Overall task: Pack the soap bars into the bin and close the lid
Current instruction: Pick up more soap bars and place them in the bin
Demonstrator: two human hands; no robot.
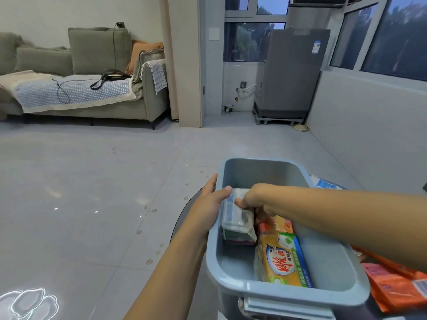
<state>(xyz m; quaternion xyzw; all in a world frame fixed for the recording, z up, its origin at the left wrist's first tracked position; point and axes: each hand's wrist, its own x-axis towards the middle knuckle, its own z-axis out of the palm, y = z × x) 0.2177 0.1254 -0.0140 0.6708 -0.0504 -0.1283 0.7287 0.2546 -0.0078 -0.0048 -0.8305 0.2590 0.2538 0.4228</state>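
**Seating a white soap pack in the bin**

We take the bin (286,294) as landmark: blue-grey, open, no lid on it. Inside it, at its right, lies a yellow soap bar (285,259) with an orange-yellow bar (276,224) just beyond. At its left wall stands the white pack (236,219), on top of a darker pack.

Right hand (254,200) reaches into the bin, fingers curled and clamped on the white pack's top. Left hand (211,200) holds the bin's left rim, thumb over the edge and touching the pack, fingers outside the wall.

To do it well, we judge: keep the rim steady, press the pack flat against the left wall, leave the near left floor free for more.

Outside the bin's right, orange packs (397,289) wait, cut by the frame edge; a blue-white pack (323,182) peeks past the far rim. Right fingertips hidden behind the pack. Lid: a pale slab under the near rim may be it, can't tell.
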